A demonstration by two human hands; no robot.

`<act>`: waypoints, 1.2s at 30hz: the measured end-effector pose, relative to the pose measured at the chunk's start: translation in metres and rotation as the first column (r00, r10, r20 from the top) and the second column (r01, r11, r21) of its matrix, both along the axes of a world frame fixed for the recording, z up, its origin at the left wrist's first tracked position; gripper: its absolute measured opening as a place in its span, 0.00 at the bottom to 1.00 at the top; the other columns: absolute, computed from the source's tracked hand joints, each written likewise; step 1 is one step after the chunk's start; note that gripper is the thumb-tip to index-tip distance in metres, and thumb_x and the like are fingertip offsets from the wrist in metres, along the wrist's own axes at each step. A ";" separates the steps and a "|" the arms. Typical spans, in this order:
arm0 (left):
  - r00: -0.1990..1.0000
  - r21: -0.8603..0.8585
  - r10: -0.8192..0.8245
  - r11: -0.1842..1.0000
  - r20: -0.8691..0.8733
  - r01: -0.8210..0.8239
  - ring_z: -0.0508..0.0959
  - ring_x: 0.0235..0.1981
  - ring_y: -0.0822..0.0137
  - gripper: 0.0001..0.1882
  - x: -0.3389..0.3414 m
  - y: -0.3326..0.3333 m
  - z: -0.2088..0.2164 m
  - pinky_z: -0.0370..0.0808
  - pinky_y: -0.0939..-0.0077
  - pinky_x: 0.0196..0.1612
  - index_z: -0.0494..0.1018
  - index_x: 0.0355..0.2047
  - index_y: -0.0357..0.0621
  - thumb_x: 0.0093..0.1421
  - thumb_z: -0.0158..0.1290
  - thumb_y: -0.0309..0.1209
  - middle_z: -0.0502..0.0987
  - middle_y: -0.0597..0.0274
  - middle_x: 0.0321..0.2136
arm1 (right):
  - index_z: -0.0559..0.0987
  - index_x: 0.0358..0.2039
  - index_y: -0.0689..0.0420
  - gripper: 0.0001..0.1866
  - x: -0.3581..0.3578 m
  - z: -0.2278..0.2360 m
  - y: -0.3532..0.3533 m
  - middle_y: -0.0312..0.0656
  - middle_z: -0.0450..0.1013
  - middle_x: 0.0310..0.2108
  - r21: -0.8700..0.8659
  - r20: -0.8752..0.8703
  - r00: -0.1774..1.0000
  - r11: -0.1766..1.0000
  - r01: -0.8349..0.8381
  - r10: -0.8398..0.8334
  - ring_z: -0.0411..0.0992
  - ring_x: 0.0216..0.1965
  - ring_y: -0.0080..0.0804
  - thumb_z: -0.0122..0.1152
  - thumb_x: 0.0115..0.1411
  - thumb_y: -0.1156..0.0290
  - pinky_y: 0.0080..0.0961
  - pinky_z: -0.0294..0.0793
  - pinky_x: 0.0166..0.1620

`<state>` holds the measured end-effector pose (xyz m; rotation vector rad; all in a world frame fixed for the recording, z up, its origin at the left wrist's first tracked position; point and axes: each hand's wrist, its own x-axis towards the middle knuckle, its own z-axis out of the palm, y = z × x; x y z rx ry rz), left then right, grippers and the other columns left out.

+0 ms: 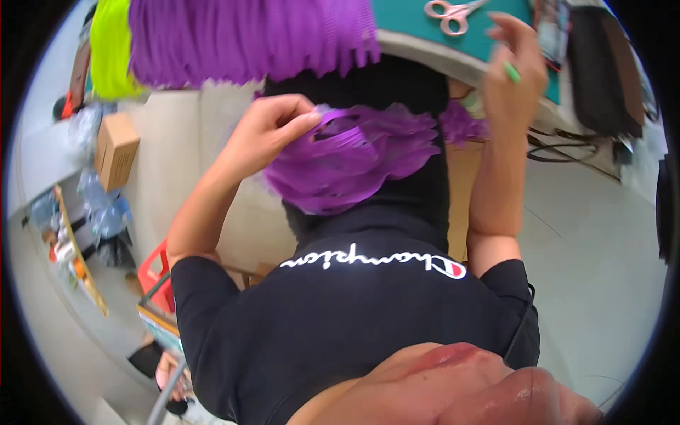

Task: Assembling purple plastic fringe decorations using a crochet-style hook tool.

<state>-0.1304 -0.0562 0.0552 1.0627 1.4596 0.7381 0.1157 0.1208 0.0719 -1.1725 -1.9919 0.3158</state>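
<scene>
Left hand [273,127] pinches, with fingers curled closed, the upper edge of a bunched piece of purple fringed paper [350,159], held against the front of the person's black T-shirt [354,312]. Right hand [513,81] is raised near the table edge with fingers loosely bent around a small green object [511,72], possibly a pen or stick; what exactly it grips cannot be told. A second tuft of the same purple paper [462,126] shows just below that hand. Above, a long finished-looking curtain of purple fringe [248,35] hangs beside a strip of yellow-green fringe [110,46]. Pink-handled scissors [453,14] lie on the green cutting mat [404,18], apart from both hands. By judgement, much fringe is already cut and hung, while the bunch in hand remains loose and unattached. A cardboard box [117,149] stands at far left.
</scene>
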 end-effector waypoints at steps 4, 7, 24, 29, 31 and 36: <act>0.995 -0.004 0.056 0.998 -0.084 -0.056 0.65 0.22 0.84 0.10 0.012 -0.009 0.000 0.60 0.87 0.24 0.73 0.28 0.36 0.62 0.52 0.31 0.71 0.73 0.19 | 0.74 0.35 0.61 0.15 -0.044 -0.008 0.028 0.51 0.77 0.28 -0.215 0.508 0.861 0.967 0.138 -0.010 0.77 0.35 0.47 0.52 0.61 0.59 0.36 0.77 0.37; 0.995 -0.029 0.078 0.996 -0.058 -0.080 0.66 0.20 0.84 0.09 0.016 -0.010 0.002 0.59 0.87 0.22 0.74 0.28 0.36 0.62 0.53 0.30 0.73 0.72 0.19 | 0.71 0.34 0.62 0.17 -0.042 -0.021 0.038 0.52 0.76 0.26 -0.169 0.584 0.810 0.968 0.184 -0.052 0.77 0.32 0.51 0.55 0.60 0.58 0.40 0.77 0.34; 0.949 -0.014 0.171 0.985 0.265 -0.174 0.70 0.25 0.84 0.10 0.010 -0.013 -0.008 0.66 0.89 0.29 0.75 0.32 0.38 0.63 0.53 0.33 0.74 0.72 0.24 | 0.74 0.45 0.61 0.21 0.019 -0.029 0.082 0.57 0.75 0.36 -0.108 0.623 0.776 0.993 -0.038 0.097 0.74 0.38 0.53 0.57 0.57 0.59 0.40 0.71 0.41; 0.932 -0.034 0.163 0.986 0.325 -0.161 0.69 0.24 0.85 0.11 0.009 -0.016 -0.007 0.66 0.90 0.29 0.75 0.32 0.38 0.62 0.54 0.35 0.74 0.73 0.24 | 0.76 0.44 0.61 0.19 0.017 -0.021 0.081 0.51 0.76 0.37 -0.188 0.635 0.747 0.978 -0.094 0.194 0.76 0.39 0.46 0.58 0.55 0.63 0.34 0.72 0.43; 0.924 -0.042 0.159 0.987 0.348 -0.154 0.69 0.24 0.85 0.11 0.009 -0.014 -0.008 0.66 0.90 0.29 0.75 0.31 0.38 0.62 0.54 0.35 0.74 0.73 0.24 | 0.76 0.44 0.60 0.17 0.016 -0.016 0.070 0.50 0.77 0.36 -0.096 0.603 0.766 0.973 -0.208 0.223 0.76 0.39 0.45 0.59 0.55 0.65 0.34 0.72 0.43; 0.855 -0.132 0.194 0.980 0.480 -0.149 0.72 0.28 0.84 0.10 0.004 -0.018 -0.018 0.68 0.89 0.36 0.77 0.32 0.40 0.62 0.55 0.35 0.75 0.73 0.25 | 0.76 0.44 0.56 0.18 -0.010 -0.005 -0.019 0.43 0.77 0.34 -0.138 0.247 0.703 0.743 -0.655 0.667 0.78 0.36 0.37 0.65 0.50 0.75 0.27 0.75 0.33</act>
